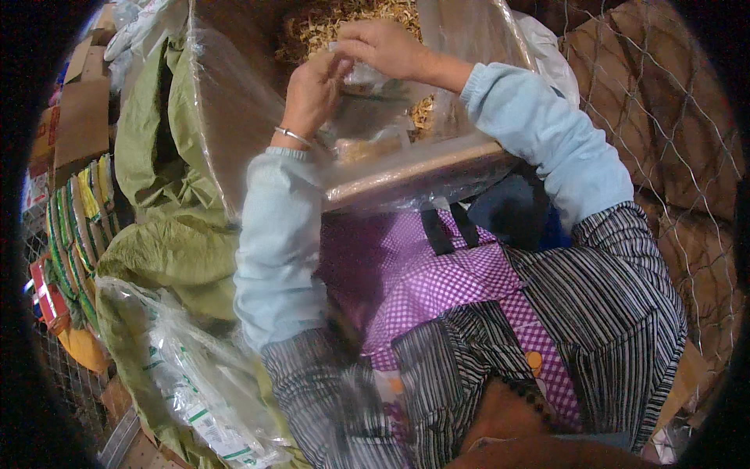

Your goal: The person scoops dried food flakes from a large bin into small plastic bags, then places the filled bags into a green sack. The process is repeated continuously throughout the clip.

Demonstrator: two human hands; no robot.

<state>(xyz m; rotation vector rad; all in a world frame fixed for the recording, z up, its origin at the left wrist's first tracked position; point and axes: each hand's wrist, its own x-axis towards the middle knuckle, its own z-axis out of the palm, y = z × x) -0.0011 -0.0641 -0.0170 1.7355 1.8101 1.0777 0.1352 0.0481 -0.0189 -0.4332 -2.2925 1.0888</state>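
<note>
My left hand [316, 88] and my right hand [381, 50] meet fingertip to fingertip over an open carton lined with clear plastic film [410, 170]. A bit of clear plastic, seemingly a small bag [366, 76], shows between and just below the fingers; its shape is partly hidden by the hands. Behind them lies a heap of dried yellow-brown strips [404, 14], with a smaller heap of strips [422, 111] nearer the right wall. Close to the near rim lies a clear bag with pale yellow contents [363, 149]. A thin bracelet [293, 136] circles my left wrist.
Olive woven sacks [167, 252] stand at left, one holding packaging film with green print [205, 404]. Further left are stacked bundles [82, 217] and cardboard boxes [82, 117]. Wire mesh [662, 99] runs along the right, in front of brown cardboard [697, 264].
</note>
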